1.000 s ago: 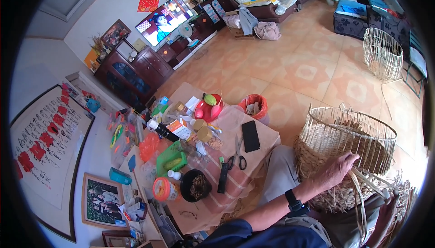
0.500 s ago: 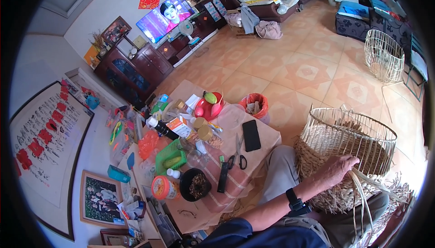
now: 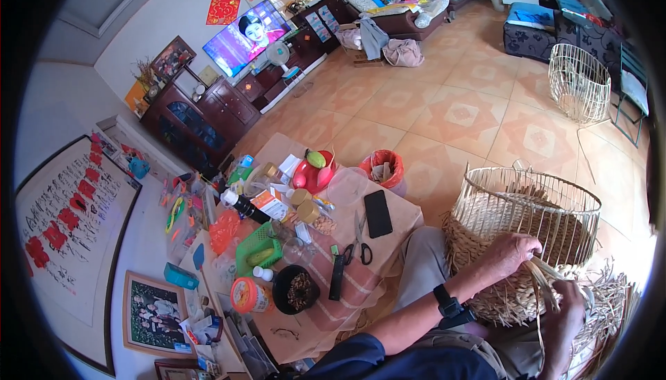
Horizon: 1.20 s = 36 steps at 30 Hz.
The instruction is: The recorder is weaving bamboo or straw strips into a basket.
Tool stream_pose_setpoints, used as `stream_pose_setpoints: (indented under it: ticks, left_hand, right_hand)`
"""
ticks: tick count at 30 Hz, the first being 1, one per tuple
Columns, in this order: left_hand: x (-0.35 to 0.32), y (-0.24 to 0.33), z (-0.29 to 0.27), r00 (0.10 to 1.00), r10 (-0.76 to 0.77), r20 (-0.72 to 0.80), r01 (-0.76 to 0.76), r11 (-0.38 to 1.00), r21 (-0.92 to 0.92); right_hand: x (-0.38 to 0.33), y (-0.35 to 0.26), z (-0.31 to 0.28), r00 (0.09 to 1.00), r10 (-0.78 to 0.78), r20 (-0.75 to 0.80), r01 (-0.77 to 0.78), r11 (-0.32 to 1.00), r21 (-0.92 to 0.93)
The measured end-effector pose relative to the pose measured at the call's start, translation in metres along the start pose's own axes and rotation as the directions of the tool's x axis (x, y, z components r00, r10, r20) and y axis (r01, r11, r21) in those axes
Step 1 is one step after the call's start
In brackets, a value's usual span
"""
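A half-woven basket (image 3: 492,279) leans against my lap, its lower wall covered in braided straw and its upper wire-like ribs bare. At the near side of the wall, my left hand (image 3: 510,251) is closed, pinching flat straw strands where they meet the ribs. My right hand (image 3: 565,310) is closed round the straw strands (image 3: 538,279) just below and to the right of it. Part of the right hand's fingers is in shadow. Loose straw (image 3: 610,310) lies in a heap beyond my right hand.
To my left a table (image 3: 388,224) carries scissors (image 3: 361,241), a black phone (image 3: 378,215), a black bowl (image 3: 295,288), a green basket (image 3: 260,248) and jars. A red-lined bin (image 3: 385,170) stands behind it. Another bare basket frame (image 3: 580,85) sits on the tiled floor.
My right hand has come into view from the lower right and taken hold of the straw strands. The left hand stays at the basket wall. The whole view has shifted slightly.
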<state>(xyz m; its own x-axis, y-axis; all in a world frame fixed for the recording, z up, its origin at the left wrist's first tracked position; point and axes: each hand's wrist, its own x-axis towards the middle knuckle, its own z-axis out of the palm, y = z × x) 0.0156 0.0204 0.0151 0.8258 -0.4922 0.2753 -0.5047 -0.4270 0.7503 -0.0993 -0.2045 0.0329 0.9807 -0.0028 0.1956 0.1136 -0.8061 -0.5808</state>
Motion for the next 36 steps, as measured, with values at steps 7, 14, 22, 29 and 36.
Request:
stream_pose_setpoints:
  ticks: [7, 14, 22, 29, 36]
  left_hand:
    - [-0.001, 0.004, -0.005, 0.999, -0.016, -0.035, 0.012, 0.996, -0.093]
    - [-0.003, 0.001, -0.006, 0.998, -0.027, -0.057, 0.022, 0.997, -0.073]
    - [-0.005, 0.001, 0.000, 0.998, -0.045, -0.034, 0.042, 0.997, -0.063]
    - [-0.022, -0.001, -0.009, 0.986, 0.161, 0.054, -0.163, 0.986, 0.039]
    - [-0.017, 0.003, -0.009, 0.999, -0.010, -0.043, 0.013, 0.997, 0.079]
  right_hand:
    - [0.012, -0.020, 0.050, 0.986, -0.106, -0.128, 0.091, 0.989, -0.114]
    - [0.002, 0.012, 0.037, 0.981, 0.042, 0.190, -0.056, 0.996, 0.068]
    - [-0.019, -0.005, 0.009, 0.798, 0.142, 0.586, -0.557, 0.547, 0.625]
    - [-0.002, -0.010, -0.032, 0.745, 0.071, 0.663, -0.667, 0.105, 0.738]
    - [0.033, -0.021, -0.069, 0.962, 0.057, 0.267, -0.241, -0.280, 0.929]
